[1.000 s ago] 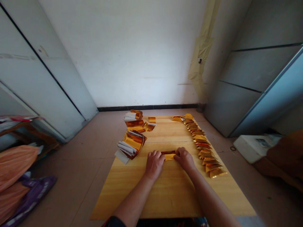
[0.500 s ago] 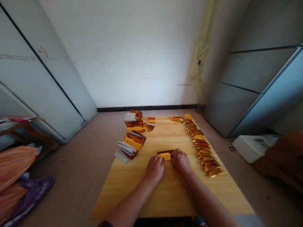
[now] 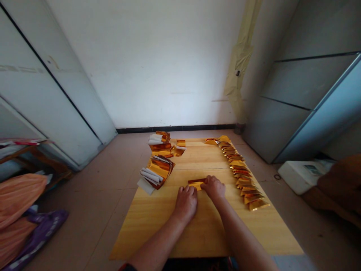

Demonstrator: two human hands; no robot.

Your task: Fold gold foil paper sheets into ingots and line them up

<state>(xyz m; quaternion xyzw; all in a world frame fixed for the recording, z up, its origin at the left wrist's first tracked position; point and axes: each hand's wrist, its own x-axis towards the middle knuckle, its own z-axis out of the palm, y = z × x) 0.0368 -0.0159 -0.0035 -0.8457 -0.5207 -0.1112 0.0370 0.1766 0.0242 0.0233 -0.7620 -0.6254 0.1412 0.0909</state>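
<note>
A small sheet of gold foil paper (image 3: pixel 194 183) lies at the middle of the wooden table (image 3: pixel 208 222), its far edge raised and darker. My left hand (image 3: pixel 186 201) is closed at its near left corner, fingers curled over the edge. At the sheet's right end, my right hand (image 3: pixel 214 187) pinches the paper between thumb and fingers. The fingertips of both hands are partly hidden. To the right runs a row of folded gold paper pieces (image 3: pixel 244 177), overlapping along the table's edge. Loose stacks of gold paper sheets (image 3: pixel 158 168) with pale backs lie on the left.
More gold sheets (image 3: pixel 160 149) lie at the table's far left corner. A grey refrigerator (image 3: pixel 293 90) and a white box (image 3: pixel 299 177) stand on the right. Orange and purple bags (image 3: pixel 25 222) are on the left. The white wall (image 3: pixel 169 67) rises beyond the table.
My right hand has shifted slightly left and inward along the gold paper. My left hand stays at the near left corner, barely moved.
</note>
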